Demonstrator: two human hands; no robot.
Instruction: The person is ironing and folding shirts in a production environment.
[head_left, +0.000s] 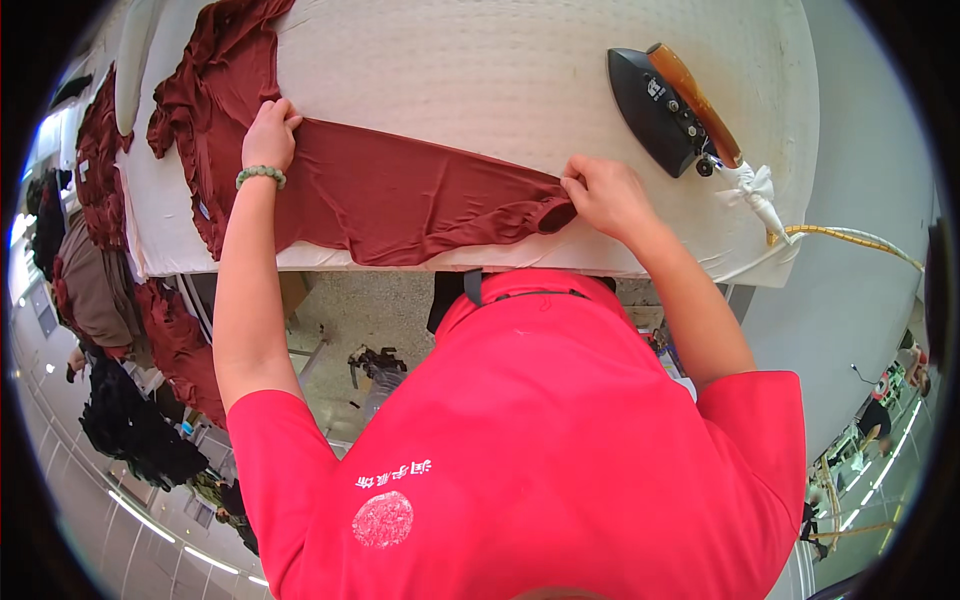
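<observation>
Stretching maroon sleeve point(400, 195) flat along padded worktop point(500, 80).
Left hand point(268, 135) pressing shoulder end, fingers flat; right hand point(605, 195) pinching cuff, probably thumb on top. Keeping tension even, smoothing wrinkles; iron point(665, 105) parked just beyond.

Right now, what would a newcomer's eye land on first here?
A dark red garment stretched across the white padded ironing table, its sleeve pulled taut between the left hand, which presses near the shoulder, and the right hand, which pinches the cuff. A black iron with an amber handle rests at the table's upper right, apart from both hands.
</observation>
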